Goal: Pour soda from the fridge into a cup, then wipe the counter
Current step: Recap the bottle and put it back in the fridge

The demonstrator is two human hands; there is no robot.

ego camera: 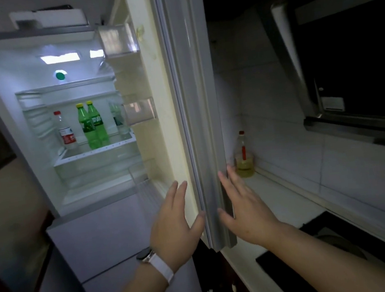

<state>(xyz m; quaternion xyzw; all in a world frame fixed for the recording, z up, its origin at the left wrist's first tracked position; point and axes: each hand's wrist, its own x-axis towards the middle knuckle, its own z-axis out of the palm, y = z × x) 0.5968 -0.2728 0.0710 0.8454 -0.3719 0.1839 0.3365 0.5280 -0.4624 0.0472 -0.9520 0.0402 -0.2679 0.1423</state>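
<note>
The fridge stands open and lit, its door (192, 112) swung out edge-on in the middle of the view. On a shelf inside stand two green soda bottles (93, 126) with yellow caps, a clear bottle with a red cap and label (66, 132) to their left, and another clear bottle (119, 119) to their right. My left hand (175, 222), with a white watch strap on the wrist, is spread flat on the inner side of the door's lower edge. My right hand (243, 204) lies flat with straight fingers on the outer side. Neither holds anything.
A white counter (282, 205) runs along the right under a tiled wall. An oil bottle (244, 158) with a red cap stands in the corner by the door. A black hob (337, 247) is set into the counter, and a dark range hood (345, 61) hangs above it.
</note>
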